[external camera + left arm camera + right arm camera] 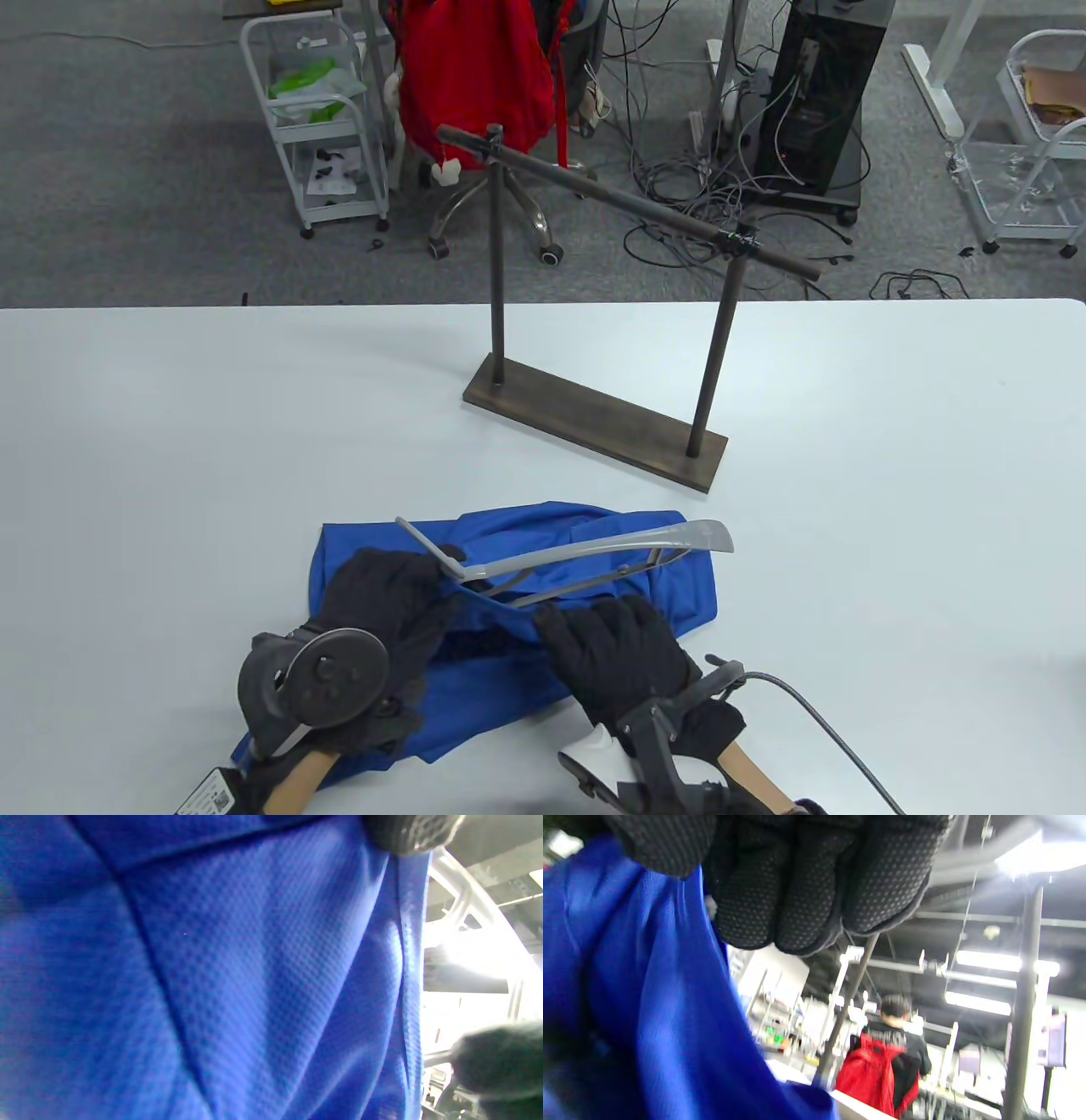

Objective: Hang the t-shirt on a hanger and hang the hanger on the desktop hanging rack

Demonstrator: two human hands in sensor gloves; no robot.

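1. Blue t-shirt (509,628) lies crumpled on the white counter (170,441), at 6 o'clock in the table view, near the front edge.
2. Grey hanger (594,548) lies across the t-shirt; one shoulder arm points toward 3 o'clock and sits clear of the cloth, the hook stem points toward 10 o'clock. The other arm goes under the fabric.
3. Left hand (382,607): fingers curled around the hanger at the base of its hook, gripping it with a fold of t-shirt. Left wrist view is filled by blue mesh cloth (233,976).
4. Right hand (615,649): fingers curled, pinching the t-shirt edge just beside the hanger's lower bar; right wrist view shows the fingertips (806,899) bunched on blue cloth (649,1005).
5. Hanging rack (611,280) stands at 12 o'clock of the t-shirt, well apart, bar bare.
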